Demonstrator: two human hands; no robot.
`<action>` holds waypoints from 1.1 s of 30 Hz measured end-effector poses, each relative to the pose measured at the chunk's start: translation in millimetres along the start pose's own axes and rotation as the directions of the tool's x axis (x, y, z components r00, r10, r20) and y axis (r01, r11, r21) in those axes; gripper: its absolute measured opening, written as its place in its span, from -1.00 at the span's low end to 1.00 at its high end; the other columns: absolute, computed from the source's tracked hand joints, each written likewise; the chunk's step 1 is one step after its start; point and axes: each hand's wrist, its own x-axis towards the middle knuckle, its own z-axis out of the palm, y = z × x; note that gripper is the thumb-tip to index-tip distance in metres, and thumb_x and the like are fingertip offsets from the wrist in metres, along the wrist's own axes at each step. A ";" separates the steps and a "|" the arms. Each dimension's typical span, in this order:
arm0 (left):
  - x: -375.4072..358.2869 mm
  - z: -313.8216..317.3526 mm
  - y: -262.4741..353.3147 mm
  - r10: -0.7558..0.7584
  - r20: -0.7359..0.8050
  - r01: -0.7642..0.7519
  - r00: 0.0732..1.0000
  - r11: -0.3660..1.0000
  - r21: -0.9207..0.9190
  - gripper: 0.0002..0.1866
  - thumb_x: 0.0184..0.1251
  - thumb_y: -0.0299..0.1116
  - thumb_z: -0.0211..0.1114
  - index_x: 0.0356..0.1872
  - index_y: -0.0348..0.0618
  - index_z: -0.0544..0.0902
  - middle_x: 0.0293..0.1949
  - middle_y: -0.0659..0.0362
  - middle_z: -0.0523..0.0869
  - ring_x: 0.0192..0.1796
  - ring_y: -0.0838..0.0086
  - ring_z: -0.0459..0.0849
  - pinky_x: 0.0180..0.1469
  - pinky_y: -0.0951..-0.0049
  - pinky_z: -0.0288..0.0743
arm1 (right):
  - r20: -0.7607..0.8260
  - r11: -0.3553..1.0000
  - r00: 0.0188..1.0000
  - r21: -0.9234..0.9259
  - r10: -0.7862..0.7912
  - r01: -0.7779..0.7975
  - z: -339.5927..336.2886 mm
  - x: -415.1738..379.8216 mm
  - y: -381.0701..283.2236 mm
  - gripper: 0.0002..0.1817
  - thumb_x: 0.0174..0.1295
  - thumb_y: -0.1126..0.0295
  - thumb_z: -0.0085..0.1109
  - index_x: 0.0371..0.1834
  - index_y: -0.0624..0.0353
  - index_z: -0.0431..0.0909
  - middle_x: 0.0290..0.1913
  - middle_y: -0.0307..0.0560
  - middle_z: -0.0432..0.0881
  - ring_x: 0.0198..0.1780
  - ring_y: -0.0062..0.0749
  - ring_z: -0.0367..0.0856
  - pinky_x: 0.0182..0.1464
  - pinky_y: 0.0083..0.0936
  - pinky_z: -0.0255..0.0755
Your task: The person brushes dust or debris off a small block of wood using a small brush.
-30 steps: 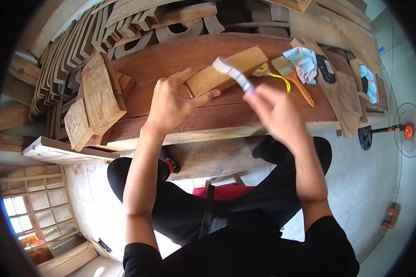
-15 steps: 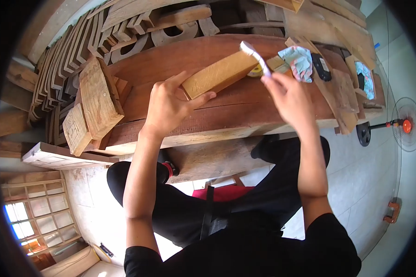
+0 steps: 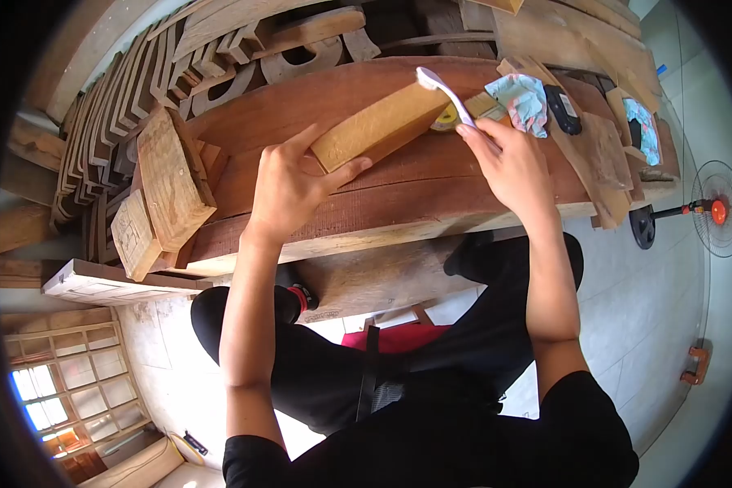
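A rectangular yellowish wooden block (image 3: 378, 126) lies tilted above the dark red-brown wooden bench (image 3: 431, 183). My left hand (image 3: 291, 183) grips its near left end, thumb along the lower edge and fingers behind. My right hand (image 3: 512, 163) is closed around the handle of a white and lilac toothbrush (image 3: 450, 93). The brush head is at the upper right end of the block; whether the bristles touch it cannot be made out. Just behind the block's right end is a round yellow item (image 3: 445, 119), partly hidden.
A crumpled floral cloth (image 3: 520, 102) and a black device (image 3: 563, 111) lie right of my right hand. Stacked wood blocks (image 3: 171, 179) stand at the bench's left end. Cut wooden pieces (image 3: 122, 110) line the back left. A fan (image 3: 716, 211) stands at far right.
The block and my left hand have shifted slightly left. The toothbrush head has moved a little up and left, with my right hand's fingers slightly repositioned on the handle.
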 end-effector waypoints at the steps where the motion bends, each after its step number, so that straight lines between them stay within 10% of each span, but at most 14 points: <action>1: 1.1 0.7 -1.4 0.046 -0.021 -0.046 0.999 0.999 0.015 -0.44 0.23 -0.11 0.70 0.12 -0.31 0.79 -0.23 -0.13 0.89 -0.15 0.20 0.94 -0.07 0.30 0.75 | 0.014 1.000 1.000 0.012 -0.027 0.027 5.5 -3.7 -2.4 -0.62 0.57 -0.02 0.25 -0.07 0.07 0.80 -0.50 0.09 0.68 -0.46 0.01 0.71 -0.36 -0.17 0.47; 12: 0.3 8.3 -15.4 0.221 -0.104 -0.214 0.970 0.974 0.074 -0.38 0.20 -0.05 0.71 0.15 -0.28 0.80 -0.34 -0.07 0.87 -0.37 0.32 0.88 -0.18 0.34 0.71 | 0.077 0.989 0.989 -0.068 -0.126 0.132 16.7 -30.7 -35.5 -0.70 0.56 0.01 0.26 -0.12 -0.03 0.80 -0.50 0.05 0.71 -0.46 0.12 0.74 -0.41 -0.09 0.51; 19: -1.2 7.0 -14.6 0.102 -0.087 -0.100 0.991 0.995 0.022 -0.35 0.19 -0.01 0.71 0.18 -0.25 0.79 -0.53 -0.01 0.78 -0.45 0.37 0.82 -0.27 0.34 0.65 | -0.022 0.974 0.996 -0.212 0.081 -0.084 -2.0 -22.0 -30.2 -0.63 0.54 -0.06 0.26 -0.06 -0.01 0.81 -0.52 0.08 0.69 -0.46 0.08 0.74 -0.40 -0.11 0.47; 21: -1.4 5.8 -18.3 0.086 -0.062 -0.080 0.994 0.992 0.094 -0.36 0.19 -0.01 0.71 0.18 -0.24 0.79 -0.52 -0.02 0.79 -0.45 0.35 0.82 -0.27 0.33 0.64 | 0.066 0.983 0.984 -0.073 -0.163 0.167 15.5 -35.8 -30.6 -0.67 0.53 -0.04 0.29 -0.06 -0.05 0.81 -0.54 0.07 0.66 -0.47 0.07 0.71 -0.41 -0.12 0.44; 24: 0.2 2.2 -10.2 -0.044 -0.019 0.043 0.999 0.999 -0.034 -0.38 0.20 0.00 0.70 0.13 -0.27 0.80 -0.53 -0.02 0.77 -0.48 0.35 0.78 -0.29 0.32 0.63 | 0.016 0.992 0.999 -0.117 0.044 -0.042 -0.6 -15.6 -25.2 -0.64 0.56 -0.04 0.24 -0.08 -0.02 0.81 -0.51 0.06 0.68 -0.48 0.03 0.70 -0.40 -0.15 0.46; 31: 3.3 0.1 -10.0 0.013 0.007 -0.013 1.000 0.998 0.058 -0.41 0.26 -0.14 0.67 0.16 -0.40 0.76 -0.21 -0.07 0.91 -0.21 0.36 0.92 -0.04 0.35 0.72 | 0.050 0.981 0.982 -0.050 -0.184 0.187 24.5 -30.6 -33.6 -0.63 0.56 -0.05 0.24 -0.11 0.00 0.78 -0.55 0.06 0.67 -0.52 0.06 0.69 -0.44 -0.07 0.44; 33: 0.8 -2.0 -4.4 -0.093 0.041 0.091 0.995 0.994 0.059 -0.41 0.26 -0.14 0.68 0.15 -0.40 0.76 -0.22 -0.07 0.90 -0.20 0.38 0.92 -0.04 0.36 0.72 | -0.003 0.999 1.000 -0.051 0.000 0.000 6.6 -15.4 -29.3 -0.62 0.58 -0.05 0.21 -0.10 0.02 0.78 -0.56 0.08 0.65 -0.52 0.07 0.69 -0.44 -0.09 0.45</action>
